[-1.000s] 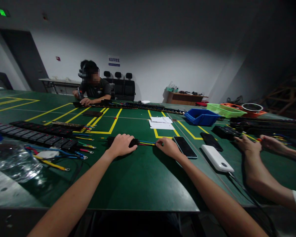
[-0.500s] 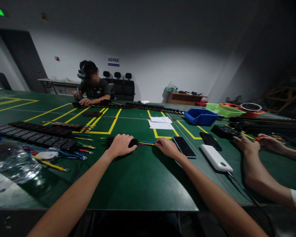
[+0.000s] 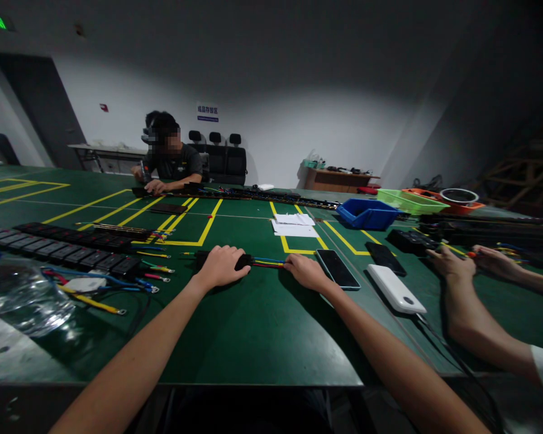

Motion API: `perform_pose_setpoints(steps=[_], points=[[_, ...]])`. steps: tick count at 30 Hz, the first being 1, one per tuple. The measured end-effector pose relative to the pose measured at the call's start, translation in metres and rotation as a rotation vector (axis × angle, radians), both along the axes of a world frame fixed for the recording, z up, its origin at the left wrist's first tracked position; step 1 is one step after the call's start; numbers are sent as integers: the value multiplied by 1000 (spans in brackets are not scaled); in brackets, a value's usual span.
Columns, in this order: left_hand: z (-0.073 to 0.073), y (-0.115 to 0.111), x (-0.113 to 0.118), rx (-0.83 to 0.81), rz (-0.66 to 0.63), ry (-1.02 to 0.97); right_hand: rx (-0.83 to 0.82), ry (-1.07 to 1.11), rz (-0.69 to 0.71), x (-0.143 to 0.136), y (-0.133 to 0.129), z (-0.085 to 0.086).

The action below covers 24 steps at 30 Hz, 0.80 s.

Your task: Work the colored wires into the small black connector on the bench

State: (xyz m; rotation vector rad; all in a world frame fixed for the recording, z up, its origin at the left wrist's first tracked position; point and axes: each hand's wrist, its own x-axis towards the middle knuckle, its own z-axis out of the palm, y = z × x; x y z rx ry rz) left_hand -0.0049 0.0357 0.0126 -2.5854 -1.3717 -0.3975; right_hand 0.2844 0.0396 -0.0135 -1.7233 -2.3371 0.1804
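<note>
My left hand (image 3: pixel 225 266) is closed over a black block-shaped part (image 3: pixel 244 261) lying on the green table, covering most of it. Blue, yellow and red wires (image 3: pixel 266 262) run out of the part's right end. Their far ends are pinched between the fingers of my right hand (image 3: pixel 306 270), which hide the tips. A short thin wire end (image 3: pixel 187 254) pokes out on the part's left side. Just right of my right hand lies a phone (image 3: pixel 338 269).
Rows of black modules (image 3: pixel 90 256) with lugged wires fill the left, behind a clear bottle (image 3: pixel 25 298). A white power bank (image 3: pixel 396 289), a dark phone (image 3: pixel 386 258) and a blue bin (image 3: pixel 368 214) stand right. A co-worker's hands (image 3: pixel 455 265) work at the right; another person (image 3: pixel 172 157) sits opposite.
</note>
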Motion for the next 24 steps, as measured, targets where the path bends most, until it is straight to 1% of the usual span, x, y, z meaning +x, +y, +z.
perform_pose_setpoints(steps=[10, 19, 24], points=[[-3, 2, 0, 15, 14, 12, 33, 18, 34, 0, -2, 2], [-3, 2, -1, 24, 0, 5, 69, 68, 48, 5, 4, -5], [-2, 1, -1, 21, 0, 9, 75, 128, 44, 6, 7, -6]])
